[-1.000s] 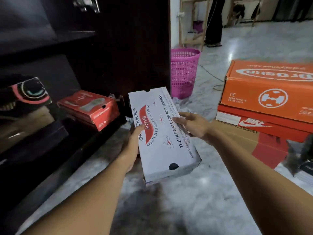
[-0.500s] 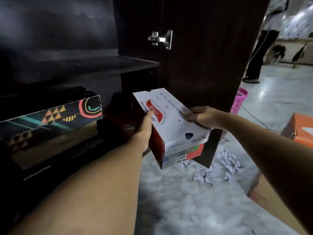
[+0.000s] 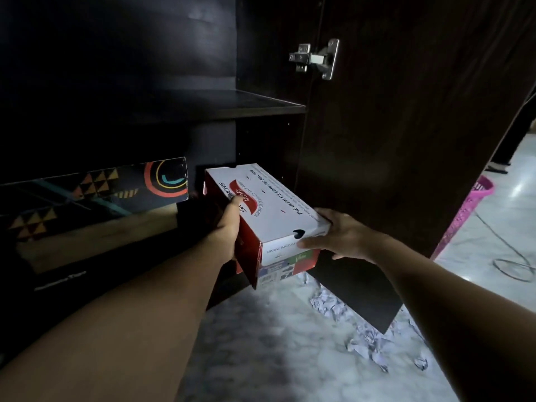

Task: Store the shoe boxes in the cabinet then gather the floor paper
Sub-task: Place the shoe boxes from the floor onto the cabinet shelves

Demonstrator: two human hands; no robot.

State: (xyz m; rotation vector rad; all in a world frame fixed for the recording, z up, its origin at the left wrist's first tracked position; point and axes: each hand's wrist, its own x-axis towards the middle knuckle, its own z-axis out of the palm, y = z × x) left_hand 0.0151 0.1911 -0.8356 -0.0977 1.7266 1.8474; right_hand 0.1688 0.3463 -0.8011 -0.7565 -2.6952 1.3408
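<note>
A white-lidded red shoe box (image 3: 269,210) is held level at the mouth of the dark cabinet's (image 3: 121,68) lower compartment. My left hand (image 3: 229,227) grips its left side with the thumb on the lid. Its near right corner is clasped by my right hand (image 3: 339,236). The box's far end reaches into the compartment, to the right of a black shoe box with coloured patterns (image 3: 95,195) lying inside. Crumpled floor paper (image 3: 368,340) is scattered on the marble floor (image 3: 275,358) below the open cabinet door (image 3: 406,140).
The open door stands just right of the held box, with a metal hinge (image 3: 317,58) on it. A pink plastic basket (image 3: 467,216) sits behind the door at the right. A thin cable (image 3: 510,256) loops on the floor there. A shelf (image 3: 246,104) spans the cabinet above.
Both hands have carried the white-lidded box from the open floor leftwards and forwards to the cabinet's lower compartment. My view has turned towards the cabinet, and the orange boxes have left the frame.
</note>
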